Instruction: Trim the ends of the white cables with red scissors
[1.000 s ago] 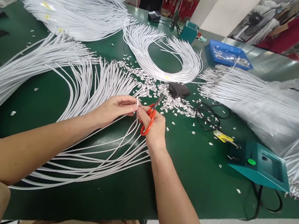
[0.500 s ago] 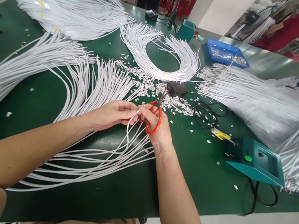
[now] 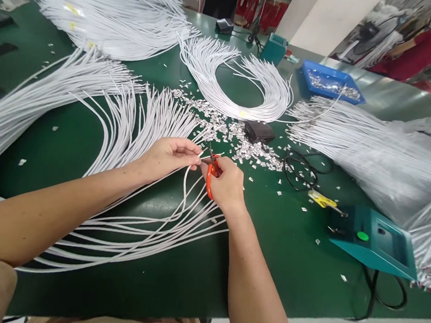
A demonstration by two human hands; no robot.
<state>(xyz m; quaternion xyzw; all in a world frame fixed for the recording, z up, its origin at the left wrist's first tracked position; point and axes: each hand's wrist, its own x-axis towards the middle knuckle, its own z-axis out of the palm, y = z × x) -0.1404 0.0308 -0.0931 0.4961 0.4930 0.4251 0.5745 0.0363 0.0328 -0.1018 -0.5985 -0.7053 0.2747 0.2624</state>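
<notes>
One left hand (image 3: 168,158), at the middle of the table (image 3: 265,281): thumb and fingertips pinched narrow on a white cable (image 3: 185,184) close to its end, the rest of the cable curving down toward the near side. One right hand (image 3: 229,184), just beside it: fingers curled around the orange handles of the scissors (image 3: 210,180), whose dark blades point away from the body, near the held end; whether the blades touch the cable, cannot tell. Loose strands (image 3: 136,242), white, several, sweeping across the table below both hands. One bundle (image 3: 33,93), white, curved, at the left, with a fan of ends (image 3: 166,119) spread beyond the left hand. One large pile (image 3: 111,14), white, yellow-marked, at the far left. One coil (image 3: 239,102), white, U-shaped, one yellow mark, beyond the hands. Scraps (image 3: 256,152), small, silvery, many, strewn between the coil and the hands. One black box (image 3: 259,132), among the scraps. One blue tray (image 3: 336,95), far right, holding small shiny pieces. One wrapped bundle (image 3: 386,151), white, under clear plastic, at the right. One teal device (image 3: 374,241), green button on top, with a yellow clip (image 3: 321,199) at its left end. One person (image 3: 428,54), red-sleeved, in the far right background.
</notes>
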